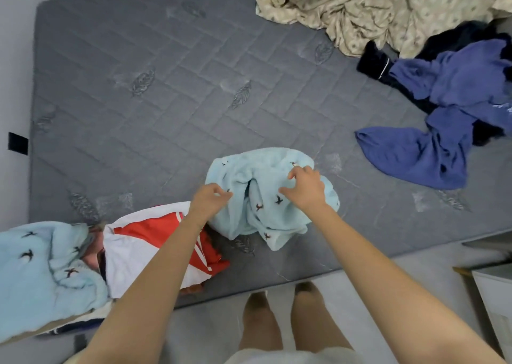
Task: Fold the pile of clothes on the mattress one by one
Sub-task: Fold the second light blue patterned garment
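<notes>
Left hand (210, 200) pinches light-blue garment (243, 219), right hand (304, 187) half-curled over it.

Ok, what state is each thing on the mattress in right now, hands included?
Light blue bird-print garment: crumpled, unfolded.
Left hand: pinches its left edge.
Right hand: fingers curled over it, grip unclear.
Red and white garment: crumpled, unfolded.
Far-left light blue garment: crumpled.
Blue garment: heaped, unfolded.
Beige sheet: rumpled.
</notes>
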A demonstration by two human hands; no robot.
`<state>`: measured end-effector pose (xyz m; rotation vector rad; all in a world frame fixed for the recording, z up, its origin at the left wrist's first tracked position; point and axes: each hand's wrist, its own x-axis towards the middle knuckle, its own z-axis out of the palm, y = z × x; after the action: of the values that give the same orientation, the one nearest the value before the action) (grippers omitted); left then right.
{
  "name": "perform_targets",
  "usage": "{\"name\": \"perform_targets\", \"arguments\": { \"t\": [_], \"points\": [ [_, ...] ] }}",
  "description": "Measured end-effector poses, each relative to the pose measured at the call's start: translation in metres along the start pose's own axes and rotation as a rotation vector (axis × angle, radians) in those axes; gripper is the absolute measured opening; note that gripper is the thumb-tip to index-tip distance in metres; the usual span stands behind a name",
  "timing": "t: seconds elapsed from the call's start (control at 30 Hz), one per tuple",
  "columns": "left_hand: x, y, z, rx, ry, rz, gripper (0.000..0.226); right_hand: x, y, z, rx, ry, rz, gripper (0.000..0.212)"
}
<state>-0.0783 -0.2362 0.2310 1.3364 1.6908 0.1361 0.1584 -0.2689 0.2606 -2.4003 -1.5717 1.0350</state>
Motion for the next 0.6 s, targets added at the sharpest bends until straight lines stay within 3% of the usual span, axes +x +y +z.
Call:
{"name": "perform_targets", "arguments": {
  "t": [0.1,0.23,0.43,0.5,0.6],
  "points": [
    [0.013,-0.013,0.015,0.028,0.027,0.025,0.015,0.016,0.019,0.014,-0.001,-0.037,0.008,0.050],
    [0.037,-0.030,0.041,0.077,0.001,-0.001,0.048,0.036,0.043,0.033,0.030,-0.063,0.020,0.067],
    [0.069,-0.051,0.085,0.033,-0.069,-0.052,0.069,0.055,0.052,0.074,0.075,-0.138,-0.034,0.060],
    [0.079,-0.056,0.095,0.030,-0.033,-0.004,0.072,0.059,0.049,0.092,0.059,-0.149,-0.091,0.059],
    [0.093,-0.062,0.107,0.147,-0.004,0.123,0.072,0.067,0.050,0.116,-0.040,-0.174,-0.139,0.074]
  ]
}}
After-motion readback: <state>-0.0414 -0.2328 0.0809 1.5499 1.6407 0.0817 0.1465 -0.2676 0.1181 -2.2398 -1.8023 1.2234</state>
